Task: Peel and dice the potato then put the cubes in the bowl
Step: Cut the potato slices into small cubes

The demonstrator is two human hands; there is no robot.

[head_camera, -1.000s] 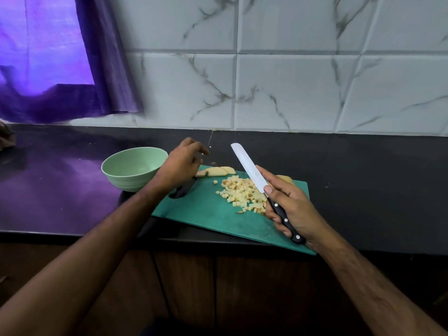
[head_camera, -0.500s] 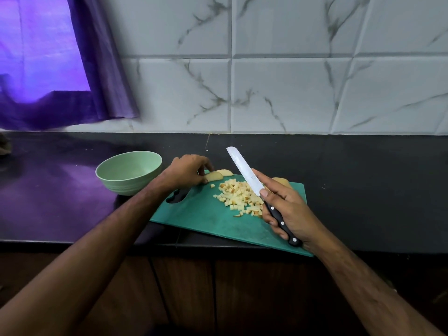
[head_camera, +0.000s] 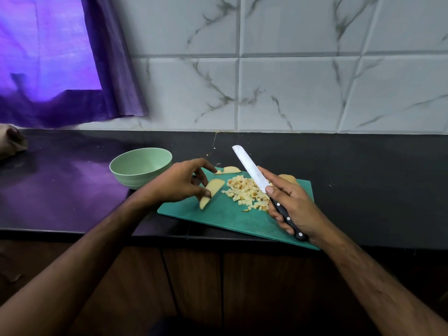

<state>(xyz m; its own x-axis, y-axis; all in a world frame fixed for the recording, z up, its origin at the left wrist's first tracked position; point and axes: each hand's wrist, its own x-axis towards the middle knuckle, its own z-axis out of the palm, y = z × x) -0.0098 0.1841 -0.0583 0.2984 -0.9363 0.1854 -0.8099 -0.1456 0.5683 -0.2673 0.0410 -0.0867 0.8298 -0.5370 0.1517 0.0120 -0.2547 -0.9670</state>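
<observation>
- Now the left hand (head_camera: 177,184) pinches a potato slice (head_camera: 211,192) between thumb and curled fingers; half a second ago that hand was at the far left corner of the cutting board (head_camera: 223,220) beside the uncut slices, so one slice has been picked up and carried toward the board's near-left area.
- Held tilted, the slice hangs with its lower tip close to the board; whether it touches cannot be told.
- Opposite, the right hand (head_camera: 289,203) wraps its fingers round the black handle of the knife (head_camera: 252,169), forefinger tip against the flat of the blade; the blade points up and away, clear of the board, much as it did a second ago.
- Between the hands lies the pile of potato cubes (head_camera: 246,194), unmoved on the board.
- Farther out, one more slice (head_camera: 230,170) waits at the board's far edge, and a larger potato piece (head_camera: 288,178) shows partly behind the right hand.
- Beyond the board's left end, the green bowl (head_camera: 140,169) stands on the dark counter (head_camera: 363,166); no cubes are visible in it.
- Judged from this layout, dicing is partway done: the fetched slice is next for strips and cubes, and the transfer to the bowl is not yet begun.
</observation>
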